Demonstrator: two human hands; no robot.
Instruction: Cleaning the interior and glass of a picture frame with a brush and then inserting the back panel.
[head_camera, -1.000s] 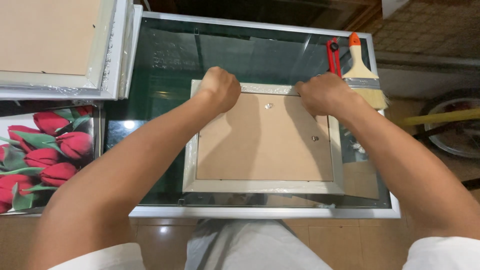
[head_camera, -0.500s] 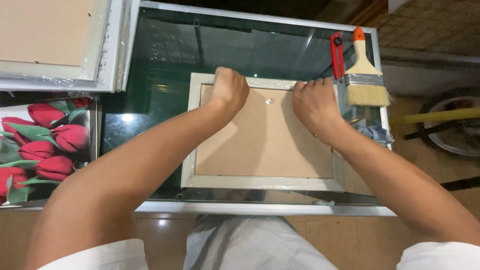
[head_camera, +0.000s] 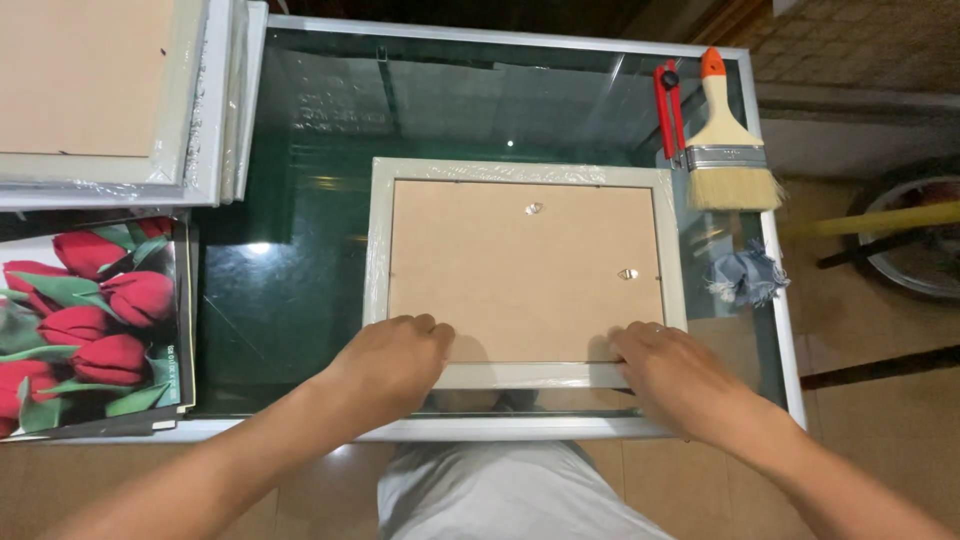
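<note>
Your left hand and right hand both rested on the near edge of the picture frame, which lay face down on the glass-topped table with its brown backing board up. Each grip was loosely curled, fingertips pressed flat onto the board just past the near rail, neither closed around anything; the frame itself was pinned under them, not lifted. Judging from that, you were at the stage of seating or pressing the backing along the near side. Two small metal fittings showed on the board beyond your grips, one toward the far rail and one toward the right rail. The next move likely called for even pressure across the rail between your hands, without sliding the frame on the slick glass. Beyond your right grip lay a paintbrush beside a red-handled tool, with a scrap of frayed blue cloth nearer. Off your left grip sat a tulip print, and stacked frames beyond it.
</note>
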